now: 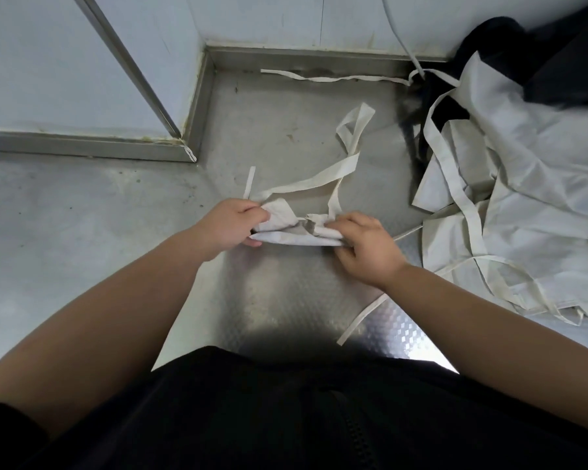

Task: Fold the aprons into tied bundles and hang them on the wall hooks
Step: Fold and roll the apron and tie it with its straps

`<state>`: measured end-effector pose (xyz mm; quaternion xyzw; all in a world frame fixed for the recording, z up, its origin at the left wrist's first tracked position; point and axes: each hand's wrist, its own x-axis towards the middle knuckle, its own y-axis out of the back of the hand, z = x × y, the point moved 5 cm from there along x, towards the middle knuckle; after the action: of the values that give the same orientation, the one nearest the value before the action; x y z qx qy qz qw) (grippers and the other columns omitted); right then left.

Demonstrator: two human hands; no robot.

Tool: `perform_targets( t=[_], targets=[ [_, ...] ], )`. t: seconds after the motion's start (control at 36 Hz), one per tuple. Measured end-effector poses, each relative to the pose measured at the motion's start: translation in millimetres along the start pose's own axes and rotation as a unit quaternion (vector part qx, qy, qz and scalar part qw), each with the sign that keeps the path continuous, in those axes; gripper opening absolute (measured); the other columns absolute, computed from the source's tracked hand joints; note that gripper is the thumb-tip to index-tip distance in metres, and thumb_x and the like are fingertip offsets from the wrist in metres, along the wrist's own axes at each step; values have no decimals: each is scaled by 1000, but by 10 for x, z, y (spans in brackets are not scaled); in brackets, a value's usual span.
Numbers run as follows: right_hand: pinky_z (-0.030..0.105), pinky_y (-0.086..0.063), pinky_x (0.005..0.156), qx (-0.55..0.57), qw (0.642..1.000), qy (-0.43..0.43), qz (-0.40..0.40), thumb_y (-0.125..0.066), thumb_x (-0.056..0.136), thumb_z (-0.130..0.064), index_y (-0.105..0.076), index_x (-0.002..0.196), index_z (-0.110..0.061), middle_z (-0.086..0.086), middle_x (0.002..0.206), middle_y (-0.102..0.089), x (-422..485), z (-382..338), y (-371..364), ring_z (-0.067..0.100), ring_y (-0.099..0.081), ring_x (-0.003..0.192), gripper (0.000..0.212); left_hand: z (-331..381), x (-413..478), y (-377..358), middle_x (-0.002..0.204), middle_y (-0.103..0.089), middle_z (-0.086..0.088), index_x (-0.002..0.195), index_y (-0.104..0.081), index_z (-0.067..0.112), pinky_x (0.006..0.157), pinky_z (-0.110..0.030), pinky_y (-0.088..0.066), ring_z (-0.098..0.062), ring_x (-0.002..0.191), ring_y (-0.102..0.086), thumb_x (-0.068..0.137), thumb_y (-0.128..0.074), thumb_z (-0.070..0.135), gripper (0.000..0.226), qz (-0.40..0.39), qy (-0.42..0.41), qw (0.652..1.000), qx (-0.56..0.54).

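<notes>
Left hand (230, 227): curled round the left end of the folded apron (296, 232), thumb on top, fingertips tucked into the cloth.
Right hand (367, 249): grips the right end of the same bundle, fingers bent over its upper edge and thumb below.
Folded apron: a narrow white roll held between the two hands, just above or resting on the steel surface (286, 286); the angle does not settle which.
Apron ties (348, 140): pale straps rise from the middle of the roll and loop away towards the back wall, one end standing up near the left hand.
Pile of aprons (523, 205): a loose white heap on the right of the surface, well apart from the left hand and near the right one, straps tangled across it.
Dark cloth (557, 62): lies behind and partly under the heap at the far right corner.
Back strap (319, 77): a thin tie stretched flat along the raised metal edge at the wall.
Front strap (360, 317): another tie lying below the right forearm; it possibly belongs to the heap.
Wall panels (65, 62): pale, meeting in a corner at the upper left.
Person's clothing (286, 418): black, filling the lower frame.
</notes>
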<state>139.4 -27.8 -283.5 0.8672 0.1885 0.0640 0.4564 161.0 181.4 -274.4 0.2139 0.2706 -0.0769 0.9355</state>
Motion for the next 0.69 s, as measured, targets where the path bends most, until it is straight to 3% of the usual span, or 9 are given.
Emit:
perform_targets(
  t=[0.06,0.08,0.17,0.28,0.33,0.39,0.5,0.61,0.69],
  targets=[
    [25,-38,69,52,998,-21,21,-63,78,-4,-65,75,-13,5,74,-59,88,-40,137,27,-57,71,10,-39,1,6,89,-52,-10,81,-63,3,63,-21,-57,-15,78,-56,91,-54,10,15,-18,46,997,-67],
    [23,-35,64,78,996,-51,12,-63,83,-8,-58,68,-20,-3,67,-53,121,-51,198,18,-52,64,20,-52,-12,12,92,-51,-9,83,-63,4,64,-22,-58,-17,82,-54,91,-55,11,14,-19,53,995,-87],
    [10,-37,51,202,965,-156,-54,-66,88,-23,-61,77,-19,-11,65,-53,170,36,211,1,-49,61,12,-102,-45,16,93,-54,-8,85,-65,10,56,-20,-54,-17,82,-54,93,-55,17,14,-17,64,987,-148],
    [24,-50,78,278,930,-237,-33,-65,88,-30,-67,96,-11,3,95,-69,167,68,208,17,-64,90,21,-120,-145,-99,84,-64,6,103,-67,16,53,-16,-43,-5,70,-57,73,-73,35,35,-105,28,983,-149],
    [33,-50,90,307,913,-266,-35,-66,87,-31,-68,99,-12,5,105,-69,145,69,164,19,-64,100,22,-116,-195,-120,81,-68,15,104,-66,23,52,-11,-41,2,68,-58,77,-74,19,28,-122,8,984,-129],
    [33,-50,92,322,904,-277,-46,-66,87,-31,-67,91,-19,2,103,-69,117,56,119,18,-64,101,13,-126,-205,-81,86,-71,14,103,-65,27,59,-10,-46,0,80,-63,84,-67,5,29,-106,1,987,-120],
    [29,-50,86,321,900,-290,-57,-64,88,-32,-65,98,-18,1,105,-69,74,62,89,16,-63,99,17,-87,-238,-29,103,-70,7,104,-65,26,79,-20,-53,-7,96,-66,85,-68,15,22,-73,-10,996,-51],
    [16,-47,61,307,904,-288,-68,-63,88,-36,-64,103,-12,-4,87,-66,91,-8,183,9,-61,74,29,8,-240,10,104,-67,8,109,-62,22,81,-23,-48,-8,97,-62,86,-67,27,24,21,-9,999,-22],
    [36,-54,84,267,921,-279,-46,-61,88,-40,-64,103,-6,6,100,-68,131,-124,298,20,-64,91,38,100,-283,49,105,-61,1,114,-53,14,80,-30,-47,-17,97,-59,84,-66,34,38,131,-8,991,2]
  ],
)
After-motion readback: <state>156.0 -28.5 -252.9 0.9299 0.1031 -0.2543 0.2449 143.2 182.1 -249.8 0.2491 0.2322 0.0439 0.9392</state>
